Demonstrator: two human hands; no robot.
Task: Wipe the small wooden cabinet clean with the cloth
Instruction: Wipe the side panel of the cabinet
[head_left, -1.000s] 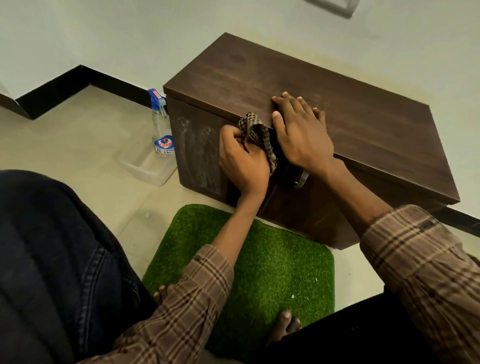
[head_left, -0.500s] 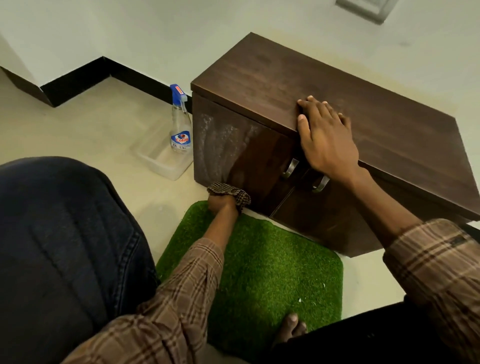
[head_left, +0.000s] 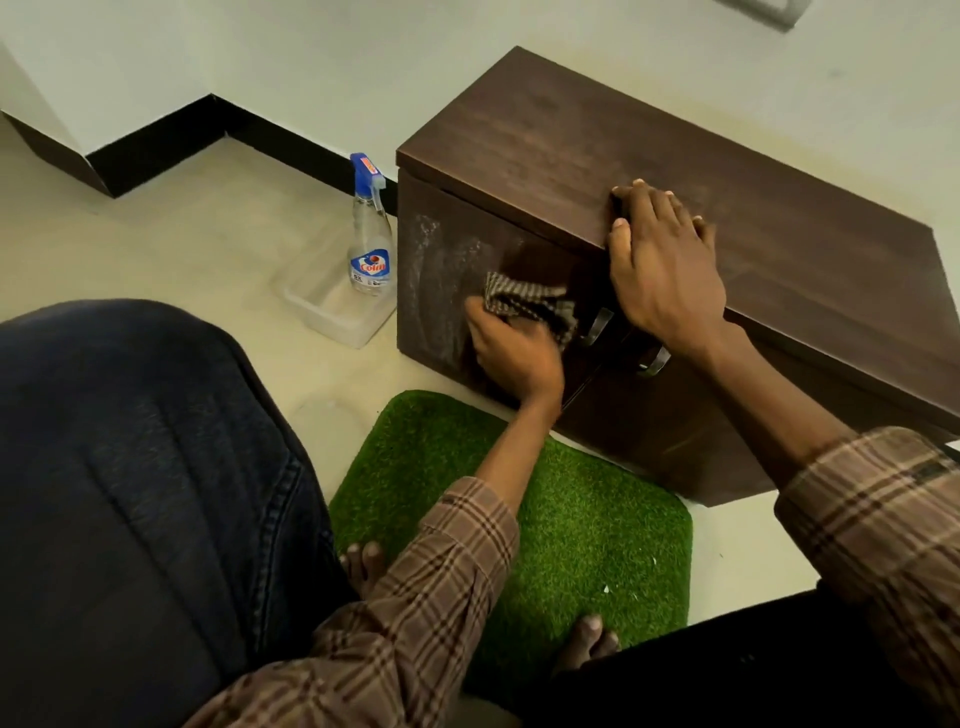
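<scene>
The small dark wooden cabinet (head_left: 545, 135) stands on the floor against the wall, two curved metal handles on its front doors. My left hand (head_left: 511, 353) presses a checked cloth (head_left: 530, 304) against the left door, about halfway up, just left of the handles. Whitish smears cover the door's left part. My right hand (head_left: 662, 265) lies flat on the front edge of the cabinet top, fingers spread, holding nothing.
A spray bottle (head_left: 370, 234) with a blue head stands in a clear plastic tray (head_left: 332, 317) left of the cabinet. A green grass mat (head_left: 571, 530) lies in front, with my bare toes on it. My jeans-clad knee (head_left: 130, 493) fills the lower left.
My left hand with the cloth went from the door's top down to its bottom edge, then back up to mid-height. The right hand stayed on the top edge.
</scene>
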